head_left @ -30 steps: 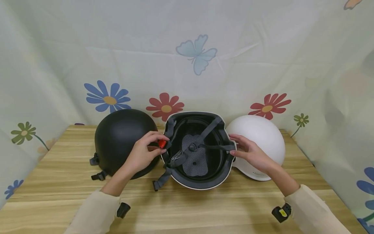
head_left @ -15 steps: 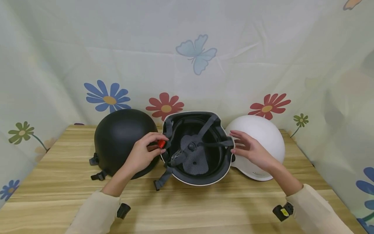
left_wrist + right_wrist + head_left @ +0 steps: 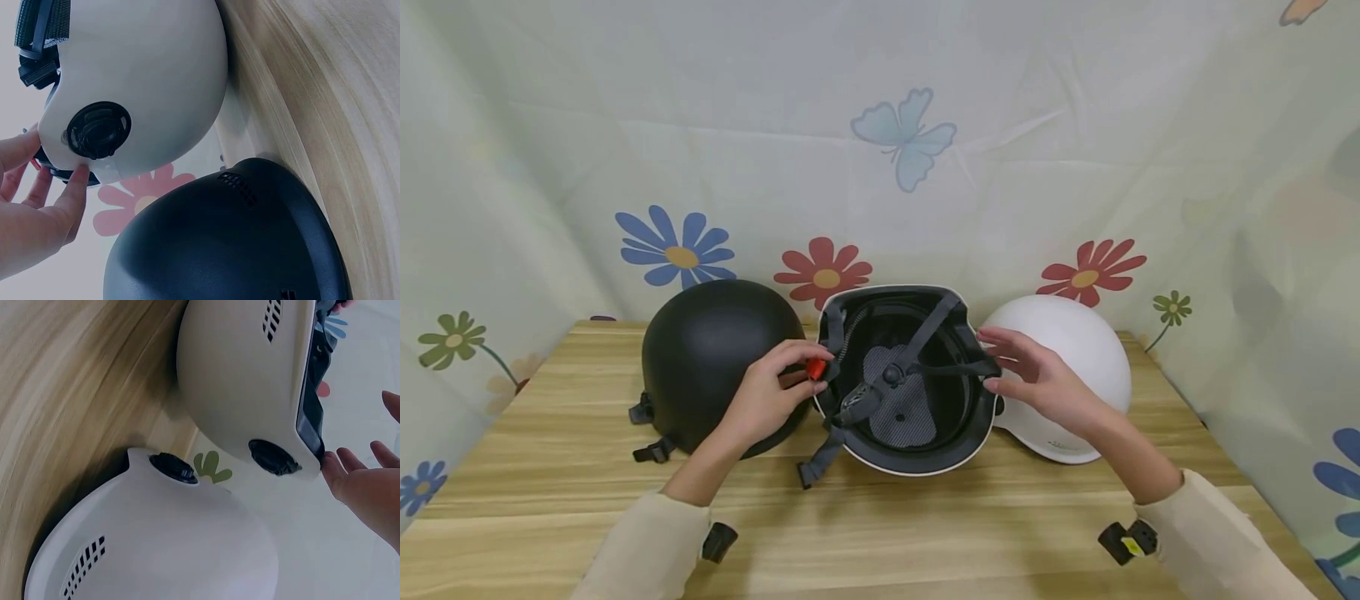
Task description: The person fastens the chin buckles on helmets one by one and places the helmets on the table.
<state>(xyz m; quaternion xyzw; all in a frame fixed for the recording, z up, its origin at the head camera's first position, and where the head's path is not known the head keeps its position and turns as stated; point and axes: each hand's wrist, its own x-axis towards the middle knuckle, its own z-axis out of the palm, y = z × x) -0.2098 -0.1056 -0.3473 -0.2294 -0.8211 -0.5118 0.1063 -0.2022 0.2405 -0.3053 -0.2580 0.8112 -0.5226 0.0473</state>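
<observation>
A white-shelled helmet (image 3: 921,462) rests upside down in the middle, its black lining and straps facing up. At its left rim my left hand (image 3: 765,400) pinches the edge beside a red buckle piece (image 3: 817,368); the left wrist view shows the fingers (image 3: 76,187) against the white shell (image 3: 156,75), near a round black knob (image 3: 99,130). My right hand (image 3: 1051,385) is at the right rim with fingers spread, the thumb by the edge. In the right wrist view a fingertip of this hand (image 3: 372,494) meets the rim of the shell (image 3: 244,381).
A black helmet (image 3: 718,358) sits dome up at the left, with buckles on the wooden table (image 3: 887,542). A white helmet (image 3: 1075,358), also dome up, stands close by on the right. Behind them hangs a floral cloth (image 3: 737,150).
The middle helmet's front edge has risen slightly, and the helmet tilts more. My right hand's fingers have loosened from the right rim and spread. The left hand has hardly moved.
</observation>
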